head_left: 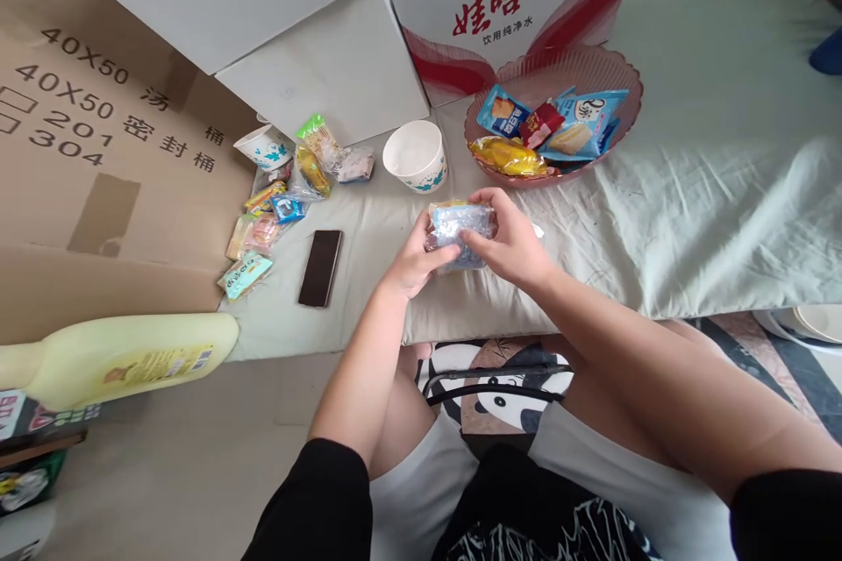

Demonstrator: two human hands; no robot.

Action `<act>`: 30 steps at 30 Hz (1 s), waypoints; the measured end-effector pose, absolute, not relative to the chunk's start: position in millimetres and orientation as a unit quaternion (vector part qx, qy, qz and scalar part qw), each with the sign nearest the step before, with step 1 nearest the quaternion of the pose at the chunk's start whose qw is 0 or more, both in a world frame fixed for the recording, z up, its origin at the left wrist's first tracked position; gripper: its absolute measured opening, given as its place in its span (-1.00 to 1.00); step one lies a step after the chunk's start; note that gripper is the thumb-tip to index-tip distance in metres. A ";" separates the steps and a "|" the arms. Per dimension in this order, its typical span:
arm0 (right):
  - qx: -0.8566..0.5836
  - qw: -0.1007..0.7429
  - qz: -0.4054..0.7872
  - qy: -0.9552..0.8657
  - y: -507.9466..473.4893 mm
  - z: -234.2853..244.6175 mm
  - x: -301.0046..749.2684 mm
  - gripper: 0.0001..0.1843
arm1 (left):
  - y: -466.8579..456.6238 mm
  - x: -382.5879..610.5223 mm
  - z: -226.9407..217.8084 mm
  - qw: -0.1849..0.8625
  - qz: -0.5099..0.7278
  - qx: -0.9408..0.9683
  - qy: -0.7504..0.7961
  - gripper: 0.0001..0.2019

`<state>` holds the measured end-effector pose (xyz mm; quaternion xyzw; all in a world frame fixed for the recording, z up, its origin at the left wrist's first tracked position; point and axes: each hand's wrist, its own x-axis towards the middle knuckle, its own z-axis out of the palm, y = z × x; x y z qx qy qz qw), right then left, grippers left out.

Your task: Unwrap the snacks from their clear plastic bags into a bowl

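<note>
Between my two hands is a clear plastic-wrapped snack packet (462, 219), bluish inside and shiny on top. My left hand (424, 259) grips its left side, thumb across the front. My right hand (506, 237) grips the right side, with its thumb pressed on the wrapper. The packet is held just above the cloth-covered surface (374, 272). Behind it stands a white paper cup (416, 156) with a blue-green pattern; its visible inside is white. To the right behind is a pink ribbed plastic bowl (628, 79) holding several wrapped snacks (579, 127).
Several snack packets (263, 228) lie at the left near another paper cup (265, 146). A dark phone (321, 268) rests nearby. Cardboard (98, 193) and a pale yellow bottle (145, 359) border the left. White boxes (322, 61) and a red-and-white carton (460, 53) stand behind.
</note>
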<state>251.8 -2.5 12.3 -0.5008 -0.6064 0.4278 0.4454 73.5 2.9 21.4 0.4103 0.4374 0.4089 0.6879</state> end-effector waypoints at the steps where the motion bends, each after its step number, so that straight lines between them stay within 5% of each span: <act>1: -0.486 0.443 0.423 -0.623 -1.3 12.3 251.3 -0.46 | 4.9 71.0 20.7 0.671 0.431 0.402 0.451 -0.35; 4: -0.495 0.404 0.358 -0.680 1.5 13.4 255.3 -0.47 | 11.5 60.7 17.1 0.625 0.506 0.363 0.471 -0.45; 12: -0.673 0.118 0.145 -0.716 2.6 14.0 281.0 -0.66 | 14.7 32.5 15.1 0.546 0.588 0.303 0.514 -0.46; 16: -0.666 0.212 0.253 -0.670 1.7 16.5 278.0 -0.71 | 9.9 30.8 16.4 0.543 0.586 0.291 0.527 -0.44; 21: -0.484 0.369 0.506 -0.612 -9.9 19.1 261.2 -0.75 | 8.1 35.8 16.3 0.536 0.569 0.294 0.550 -0.45; 30: -0.508 0.290 0.473 -0.659 -11.0 28.8 254.6 -0.69 | 6.7 46.5 21.8 0.540 0.577 0.363 0.494 -0.41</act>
